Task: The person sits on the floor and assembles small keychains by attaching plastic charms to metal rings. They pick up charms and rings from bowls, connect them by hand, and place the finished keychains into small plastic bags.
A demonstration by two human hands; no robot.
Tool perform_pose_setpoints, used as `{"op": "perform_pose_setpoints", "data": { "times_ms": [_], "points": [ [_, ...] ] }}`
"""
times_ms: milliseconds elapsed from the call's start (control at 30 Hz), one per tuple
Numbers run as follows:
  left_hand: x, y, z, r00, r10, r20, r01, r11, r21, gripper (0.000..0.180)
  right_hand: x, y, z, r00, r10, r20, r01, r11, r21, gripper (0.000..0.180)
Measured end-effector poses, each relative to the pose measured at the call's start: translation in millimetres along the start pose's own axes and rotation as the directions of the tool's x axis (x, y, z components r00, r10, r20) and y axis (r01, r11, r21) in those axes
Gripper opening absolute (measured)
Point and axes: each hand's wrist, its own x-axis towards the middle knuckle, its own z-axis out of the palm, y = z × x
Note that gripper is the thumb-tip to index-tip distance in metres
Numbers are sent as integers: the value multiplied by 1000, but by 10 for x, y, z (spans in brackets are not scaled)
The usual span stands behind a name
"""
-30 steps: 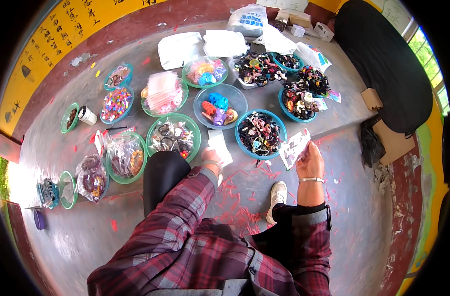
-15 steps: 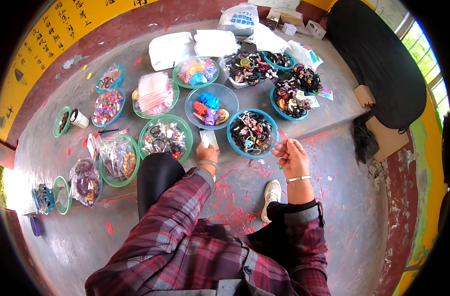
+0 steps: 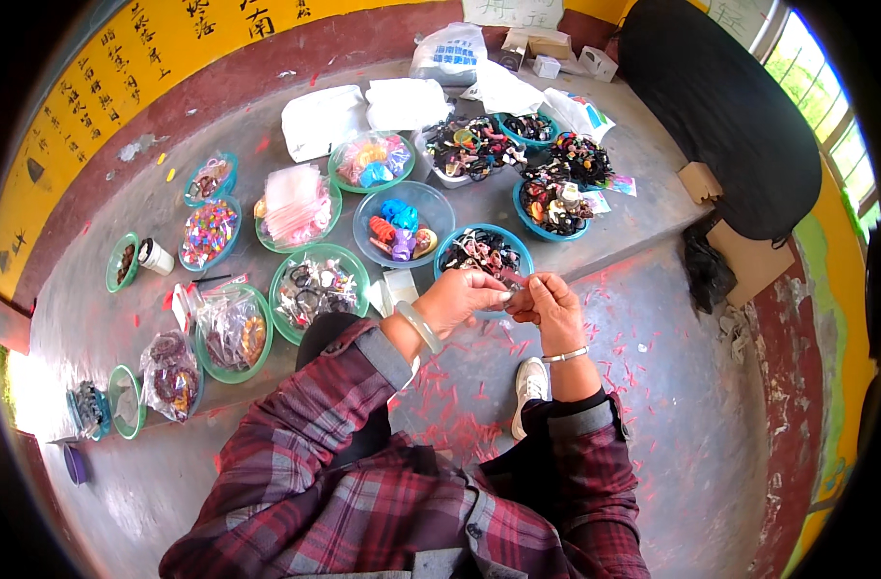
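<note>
Red and grey plaid sleeves point(image 3: 305, 410) are nearest, and beyond them red scraps point(image 3: 450, 391) lie scattered on the floor point(image 3: 672, 386). The left hand point(image 3: 448, 305) and the right hand point(image 3: 556, 314) come together, and the fingertips of both pinch one small packet point(image 3: 512, 281), which seems see-through with a reddish edge. What is inside, I cannot tell. To handle it well, I think both pinches should be light and close to each other, with the thin film kept flat, so that it neither tears nor slips. The packet appears at the near side of a blue basin point(image 3: 523, 248) of dark hair ties point(image 3: 479, 253); whether it is above the rim, I cannot tell. To the left are a white card point(image 3: 400, 286) and a green basin point(image 3: 288, 330). Farther stands a clear bowl point(image 3: 433, 214); farthest are white bags point(image 3: 322, 123).
</note>
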Motion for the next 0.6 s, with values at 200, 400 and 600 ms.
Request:
{"op": "perform_pose_setpoints", "data": {
  "times_ms": [200, 400, 600],
  "points": [
    [153, -105, -69, 991, 84, -108, -109, 960, -256, 18, 22, -50, -108, 976, 192, 102, -178, 975, -131, 19],
    [219, -44, -35, 988, 108, -106, -136, 943, -305, 20, 32, 5, -111, 960, 261, 106, -243, 957, -157, 17],
    [175, -28, 5, 991, 126, -36, -131, 973, -191, 21, 52, -1, -89, 973, 227, 37, -219, 965, -143, 14]
  ]
}}
